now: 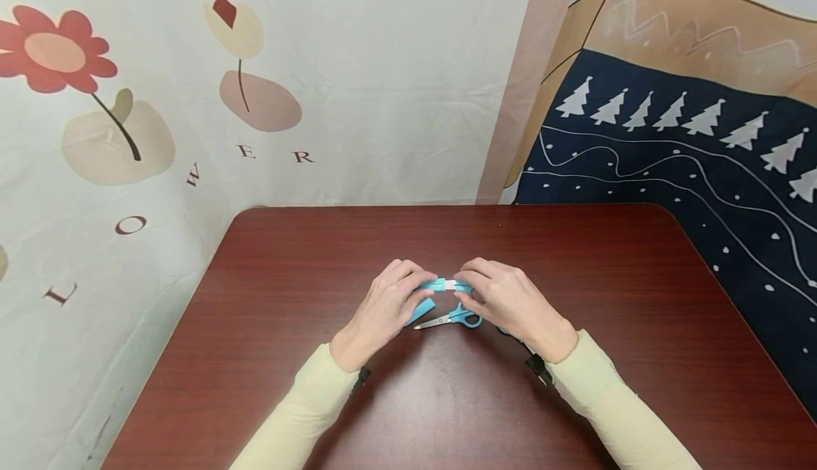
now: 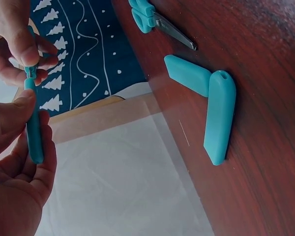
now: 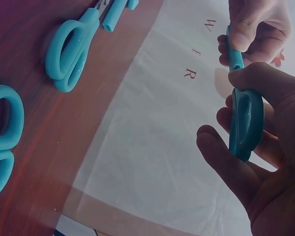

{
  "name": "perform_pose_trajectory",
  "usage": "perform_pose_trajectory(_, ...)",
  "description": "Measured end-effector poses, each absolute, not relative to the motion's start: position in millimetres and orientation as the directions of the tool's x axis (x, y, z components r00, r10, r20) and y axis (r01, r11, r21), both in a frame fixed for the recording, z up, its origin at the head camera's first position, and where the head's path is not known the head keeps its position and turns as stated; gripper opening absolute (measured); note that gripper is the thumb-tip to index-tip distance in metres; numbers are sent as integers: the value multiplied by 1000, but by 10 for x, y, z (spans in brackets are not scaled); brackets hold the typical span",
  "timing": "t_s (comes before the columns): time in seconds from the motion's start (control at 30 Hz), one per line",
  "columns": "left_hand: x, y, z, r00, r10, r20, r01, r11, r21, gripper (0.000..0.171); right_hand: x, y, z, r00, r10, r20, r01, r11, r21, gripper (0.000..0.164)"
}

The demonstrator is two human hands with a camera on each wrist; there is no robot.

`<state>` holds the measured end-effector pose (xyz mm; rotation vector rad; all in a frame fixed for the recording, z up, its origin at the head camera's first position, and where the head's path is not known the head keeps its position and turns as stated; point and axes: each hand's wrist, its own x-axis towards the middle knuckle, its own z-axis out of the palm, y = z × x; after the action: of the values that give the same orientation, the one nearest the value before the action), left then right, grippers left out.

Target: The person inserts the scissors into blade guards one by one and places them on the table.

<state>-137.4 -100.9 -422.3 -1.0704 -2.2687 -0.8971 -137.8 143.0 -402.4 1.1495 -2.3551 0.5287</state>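
Note:
In the head view my left hand (image 1: 385,301) and my right hand (image 1: 513,301) meet above the table. The left hand pinches a turquoise blade cover (image 2: 34,135) between thumb and fingers. By their turquoise handles (image 3: 253,120), the right hand grips a pair of small scissors. Their blades point into the cover's mouth, with a short length showing between the hands. Below lies a second pair of scissors (image 1: 458,316), blades bare. Two more blade covers (image 2: 221,118) lie on the table, one end against the other.
A third pair of scissors (image 3: 7,142) lies on the table, partly under the right wrist in the head view. The dark red table (image 1: 287,257) ends at a white cloth (image 1: 396,101) printed with flowers and a navy cloth (image 1: 638,151) with trees.

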Motion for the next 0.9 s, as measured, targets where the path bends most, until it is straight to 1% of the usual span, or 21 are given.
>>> perform_pose_trajectory(0.4,-1386,-1003,-4244,-575,483,661,805,479,350,21,-1376,1423,-4034,-548,-623,558,-804,575,-148,28)
perform_pose_trajectory(0.67,-1378,-1000,-4227,-593,490,639,794,488,362,18,-1374,1425,-4041,-551,-622,556,-802,578,-149,28)
perform_pose_trajectory(0.9,-1375,-1000,-4230,-570,493,657,808,484,337,19,-1376,1423,-4042,-547,-625,558,-806,572,-150,28)
